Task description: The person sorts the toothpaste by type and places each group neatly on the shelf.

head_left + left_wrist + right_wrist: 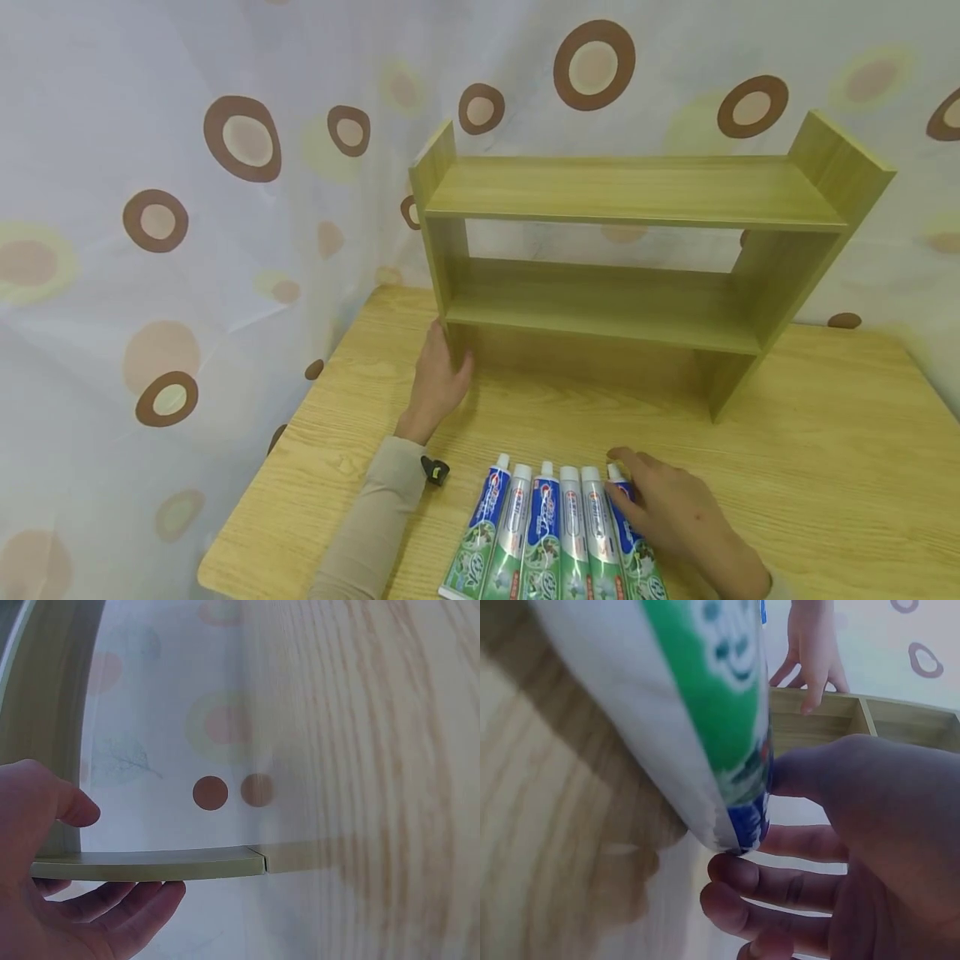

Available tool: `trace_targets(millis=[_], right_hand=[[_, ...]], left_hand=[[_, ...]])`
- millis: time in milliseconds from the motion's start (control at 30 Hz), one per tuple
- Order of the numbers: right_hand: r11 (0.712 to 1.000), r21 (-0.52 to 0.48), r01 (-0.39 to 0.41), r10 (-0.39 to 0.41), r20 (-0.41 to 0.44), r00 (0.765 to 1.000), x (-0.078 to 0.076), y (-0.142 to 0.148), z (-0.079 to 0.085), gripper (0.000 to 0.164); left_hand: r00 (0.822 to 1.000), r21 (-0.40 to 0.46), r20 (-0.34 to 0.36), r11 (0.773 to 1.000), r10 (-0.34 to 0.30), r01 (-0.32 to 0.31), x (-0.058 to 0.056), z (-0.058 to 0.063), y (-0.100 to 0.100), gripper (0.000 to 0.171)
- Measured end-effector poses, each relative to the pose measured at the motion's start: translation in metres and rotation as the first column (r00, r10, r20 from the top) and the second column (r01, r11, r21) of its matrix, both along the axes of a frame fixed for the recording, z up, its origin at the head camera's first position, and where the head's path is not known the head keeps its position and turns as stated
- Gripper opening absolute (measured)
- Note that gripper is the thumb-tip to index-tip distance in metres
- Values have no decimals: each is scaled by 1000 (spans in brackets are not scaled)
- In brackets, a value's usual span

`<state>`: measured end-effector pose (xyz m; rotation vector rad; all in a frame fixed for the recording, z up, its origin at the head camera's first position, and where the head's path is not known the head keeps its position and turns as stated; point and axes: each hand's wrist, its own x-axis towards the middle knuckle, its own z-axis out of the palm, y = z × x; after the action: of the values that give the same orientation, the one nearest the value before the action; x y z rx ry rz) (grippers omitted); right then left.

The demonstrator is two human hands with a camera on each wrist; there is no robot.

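Observation:
A wooden two-tier shelf [622,187] stands on the table. My left hand [438,379] is at its left side panel [150,864], straddling the front edge. In the left wrist view the fingers lie against the panel's outer face, and the thumb is on the inner side. Several toothpaste tubes, blue-green and silver-green, lie side by side in front, caps toward the shelf. My right hand [678,504] grips the rightmost toothpaste tube [643,567] near its cap. Close up in the right wrist view, thumb and index finger are on either side of this tube [712,697].
The wooden table [352,392] reaches back to a pale curtain [300,208] patterned with brown rings. A silver-green tube [602,533] lies directly beside the rightmost one. A dark wristband device [435,471] sits on the left sleeve.

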<state>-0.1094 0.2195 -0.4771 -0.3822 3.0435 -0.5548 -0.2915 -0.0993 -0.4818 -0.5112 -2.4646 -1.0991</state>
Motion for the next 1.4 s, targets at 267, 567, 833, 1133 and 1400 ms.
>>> trace_targets(millis=[267, 567, 833, 1133, 1400], right_hand=[[1000, -24, 10, -9, 50, 999, 9, -2, -3, 51], [997, -78, -3, 8, 61, 998, 16, -1, -4, 57], [981, -189, -44, 73, 148, 986, 21, 4, 0, 71], [965, -258, -57, 113, 207, 972, 24, 7, 0, 89], [967, -254, -33, 83, 188, 979, 23, 3, -1, 88]], left_hand=[[997, 2, 80, 1000, 6, -6, 2, -3, -3, 59], [995, -29, 104, 1000, 3, 0, 6, -3, -8, 49], [992, -32, 122, 999, -4, 8, 9, -5, -9, 44], [986, -35, 168, 999, 6, -1, 8, -4, -9, 48], [981, -62, 194, 998, 21, -9, 8, -6, -9, 48]])
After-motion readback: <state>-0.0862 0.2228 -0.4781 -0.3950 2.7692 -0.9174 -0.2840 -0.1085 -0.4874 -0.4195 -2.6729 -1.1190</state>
